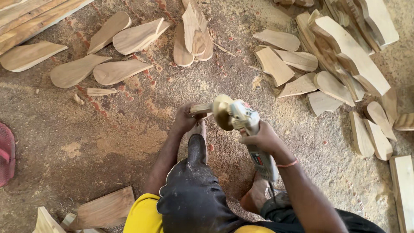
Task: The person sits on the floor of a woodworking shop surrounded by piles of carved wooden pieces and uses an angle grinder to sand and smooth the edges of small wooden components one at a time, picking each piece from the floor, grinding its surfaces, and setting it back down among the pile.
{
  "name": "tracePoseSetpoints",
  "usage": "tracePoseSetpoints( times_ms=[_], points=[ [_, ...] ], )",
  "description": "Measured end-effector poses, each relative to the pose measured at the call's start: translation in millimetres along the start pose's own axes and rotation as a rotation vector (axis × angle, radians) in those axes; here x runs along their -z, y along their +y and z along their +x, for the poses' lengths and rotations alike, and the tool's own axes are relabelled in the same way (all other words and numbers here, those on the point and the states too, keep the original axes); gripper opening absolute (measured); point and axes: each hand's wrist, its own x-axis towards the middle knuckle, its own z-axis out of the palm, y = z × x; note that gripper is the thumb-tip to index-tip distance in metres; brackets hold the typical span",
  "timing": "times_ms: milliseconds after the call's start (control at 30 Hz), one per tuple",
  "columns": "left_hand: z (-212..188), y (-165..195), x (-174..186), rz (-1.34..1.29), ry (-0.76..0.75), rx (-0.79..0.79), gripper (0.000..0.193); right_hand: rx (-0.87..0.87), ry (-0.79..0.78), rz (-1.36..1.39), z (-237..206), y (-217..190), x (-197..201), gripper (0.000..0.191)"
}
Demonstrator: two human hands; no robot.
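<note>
The wood piece (201, 108) sits in your left hand (184, 120), fingers wrapped tight, right against the grinder (246, 129) disc. Your right hand (261, 139) clamps the grinder body. Cut blanks (116, 71) lie all over the sawdusty floor (108, 138).

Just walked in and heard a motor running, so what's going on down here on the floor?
A person sits on the sawdust-covered floor shaping wood. The right hand grips an angle grinder, its disc set against a small wooden piece that the left hand holds just above a foot. Many flat, paddle-shaped wooden blanks lie scattered around, with more pieces stacked on the right.
</note>
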Motion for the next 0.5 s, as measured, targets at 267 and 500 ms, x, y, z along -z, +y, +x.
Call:
tracePoseSetpoints(
  times_ms=[267,500],
  points=[
    [1,-11,-2,-0.001,0.033,-0.124,0.018,0.058,-0.047,-0.047,5,-8,4,0.061],
    [-3,-15,3,-0.161,0.073,-0.154,0.024,-0.066,-0.192,0.363,34,47,-27,0.044]
  ],
)
